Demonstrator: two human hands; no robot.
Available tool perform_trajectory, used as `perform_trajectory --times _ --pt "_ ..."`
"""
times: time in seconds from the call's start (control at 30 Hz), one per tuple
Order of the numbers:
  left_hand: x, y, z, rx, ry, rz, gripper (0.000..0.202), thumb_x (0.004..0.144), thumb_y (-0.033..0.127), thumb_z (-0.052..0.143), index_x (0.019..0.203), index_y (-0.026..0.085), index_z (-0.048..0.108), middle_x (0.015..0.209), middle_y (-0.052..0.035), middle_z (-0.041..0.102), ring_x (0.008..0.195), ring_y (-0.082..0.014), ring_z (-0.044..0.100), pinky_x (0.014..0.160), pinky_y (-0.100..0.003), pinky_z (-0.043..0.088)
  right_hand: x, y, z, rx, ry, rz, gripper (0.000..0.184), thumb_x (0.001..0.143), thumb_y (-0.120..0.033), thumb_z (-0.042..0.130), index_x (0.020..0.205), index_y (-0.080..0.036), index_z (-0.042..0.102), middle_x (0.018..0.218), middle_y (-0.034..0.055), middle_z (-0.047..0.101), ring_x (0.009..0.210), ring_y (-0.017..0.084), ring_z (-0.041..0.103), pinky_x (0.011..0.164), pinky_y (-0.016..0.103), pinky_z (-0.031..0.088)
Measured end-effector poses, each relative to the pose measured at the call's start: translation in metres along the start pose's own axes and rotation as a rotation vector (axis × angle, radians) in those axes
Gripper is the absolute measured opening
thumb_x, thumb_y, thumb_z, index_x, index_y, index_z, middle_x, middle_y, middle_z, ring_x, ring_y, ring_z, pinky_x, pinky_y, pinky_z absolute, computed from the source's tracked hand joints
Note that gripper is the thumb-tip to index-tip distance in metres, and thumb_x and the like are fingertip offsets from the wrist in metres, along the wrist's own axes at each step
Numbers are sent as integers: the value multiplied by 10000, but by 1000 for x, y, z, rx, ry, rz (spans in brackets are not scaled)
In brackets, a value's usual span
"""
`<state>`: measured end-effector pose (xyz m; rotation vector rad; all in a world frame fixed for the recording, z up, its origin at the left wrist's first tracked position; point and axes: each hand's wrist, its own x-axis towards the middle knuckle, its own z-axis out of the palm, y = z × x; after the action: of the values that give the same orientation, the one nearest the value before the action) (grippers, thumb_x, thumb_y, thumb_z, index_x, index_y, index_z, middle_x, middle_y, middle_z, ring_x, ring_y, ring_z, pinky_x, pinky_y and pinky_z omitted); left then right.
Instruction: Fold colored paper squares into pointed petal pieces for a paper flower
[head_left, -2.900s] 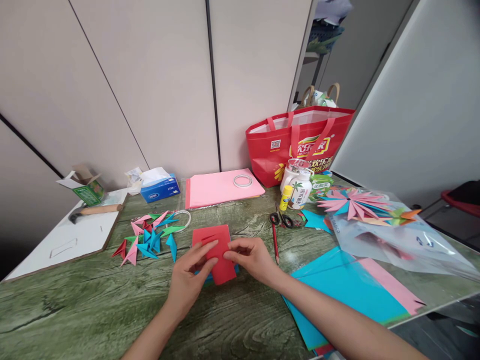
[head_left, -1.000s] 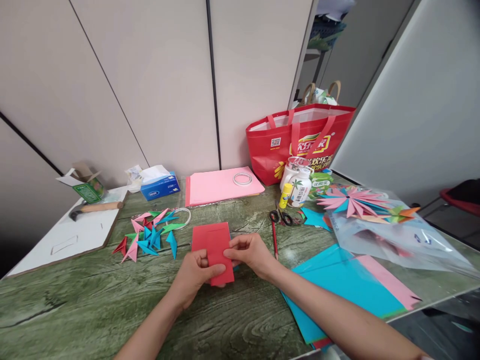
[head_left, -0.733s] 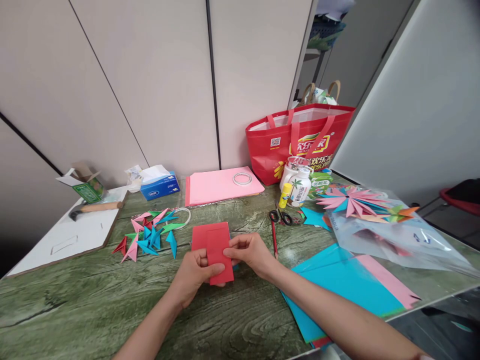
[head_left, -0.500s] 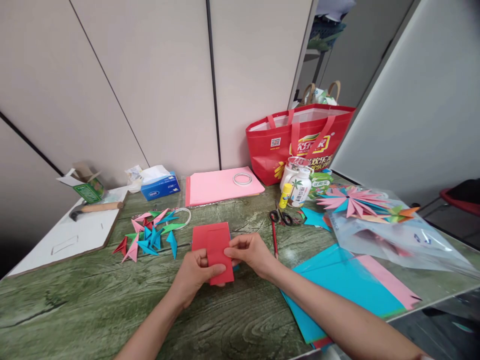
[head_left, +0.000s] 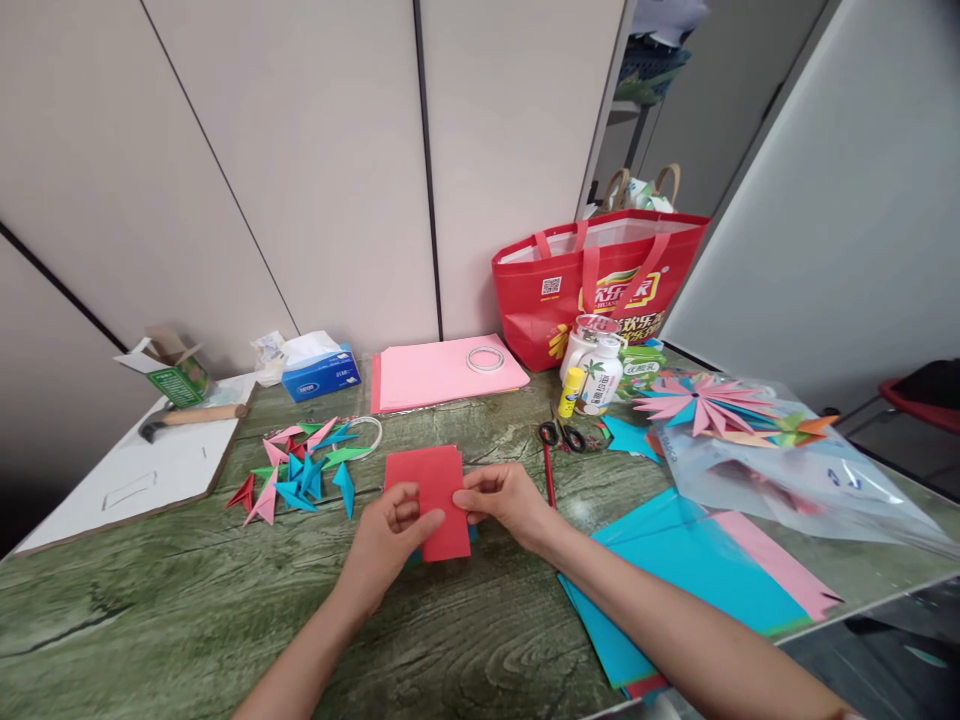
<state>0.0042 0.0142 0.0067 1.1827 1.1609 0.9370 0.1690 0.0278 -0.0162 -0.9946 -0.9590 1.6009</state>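
A folded sheet of red paper (head_left: 444, 515) lies partly over another red sheet (head_left: 402, 468), with a bit of blue-green paper showing beneath. My left hand (head_left: 386, 540) is at the left side of the folded sheet, thumb on its face and the other fingers curled. On the opposite edge, my right hand (head_left: 506, 503) pinches the red paper between thumb and fingers. Left of my hands is a pile of pointed folded-paper pieces (head_left: 300, 475) in pink, blue, green and red. A red pencil (head_left: 549, 475) and black-handled scissors (head_left: 561, 435) lie to the right.
Blue sheets (head_left: 690, 570) lie under my right forearm. Farther back are pink paper (head_left: 420, 375), a tissue box (head_left: 322, 375), a yellow glue stick (head_left: 571, 392), a white bottle (head_left: 602, 375) and a red bag (head_left: 540, 310). A hammer (head_left: 191, 415) rests on a white board (head_left: 142, 490).
The folded red sheet has shifted slightly up and right, its lower edge lifting a little. My left thumb has moved up along it; my right hand keeps its pinch.
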Motion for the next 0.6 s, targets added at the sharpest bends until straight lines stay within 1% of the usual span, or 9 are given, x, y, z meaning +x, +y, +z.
perform_trajectory --times 0.07,0.1,0.17,0.23,0.27,0.33,0.43,0.5,0.6 --pt "2 1 -2 -4 87 2 404 577 333 721 910 141 598 713 -37 710 684 -189 649 609 -263 498 1 0 0 17 13 2 330 431 -280 802 670 -110 651 559 -9 634 473 85 560 455 196 471" --pt "3 1 -3 -12 86 -9 398 586 347 712 907 136 607 710 -40 709 675 -188 647 607 -263 498 1 0 0 21 12 -1 354 427 -277 804 698 -111 647 550 -13 631 472 89 563 457 202 474" --pt "4 1 -5 -36 9 -33 327 621 357 688 845 125 634 715 -50 707 661 -185 642 617 -273 501 1 0 0 15 -6 -14 382 434 -276 802 738 -115 635 528 -22 624 461 95 563 463 217 481" --pt "4 1 -6 -58 -52 -45 247 637 343 681 748 126 645 684 -43 699 631 -174 634 608 -273 504 0 1 1 0 -30 -33 380 446 -276 798 747 -121 624 513 -31 618 449 93 556 464 221 481" --pt "5 0 -6 -69 -55 -49 219 631 329 689 705 129 640 659 -33 693 613 -166 629 595 -266 504 -1 1 2 -7 -40 -41 373 449 -275 796 740 -124 619 511 -34 616 445 91 552 463 218 477" --pt "5 -2 -7 -92 -21 -53 195 602 303 716 632 139 615 608 -9 677 576 -148 617 557 -242 498 -2 0 3 -18 -61 -53 354 453 -268 795 722 -128 613 511 -40 612 440 84 544 459 210 468" --pt "5 -4 -7 -105 21 -38 216 570 286 737 566 143 576 544 16 651 521 -120 593 511 -210 482 -3 0 4 -27 -84 -71 329 460 -264 793 698 -132 608 510 -46 602 439 80 535 463 209 460" --pt "4 -4 -7 -89 28 -17 230 568 289 738 544 142 562 516 21 638 495 -110 580 490 -195 470 -4 -1 4 -35 -95 -87 309 471 -270 789 682 -133 609 515 -47 596 445 79 530 469 210 456" --pt "3 -1 -9 -61 -7 10 208 584 293 727 575 142 585 535 13 652 505 -114 586 495 -194 468 -4 -1 4 -59 -116 -103 290 490 -287 780 667 -131 613 527 -44 590 459 76 525 475 205 444"
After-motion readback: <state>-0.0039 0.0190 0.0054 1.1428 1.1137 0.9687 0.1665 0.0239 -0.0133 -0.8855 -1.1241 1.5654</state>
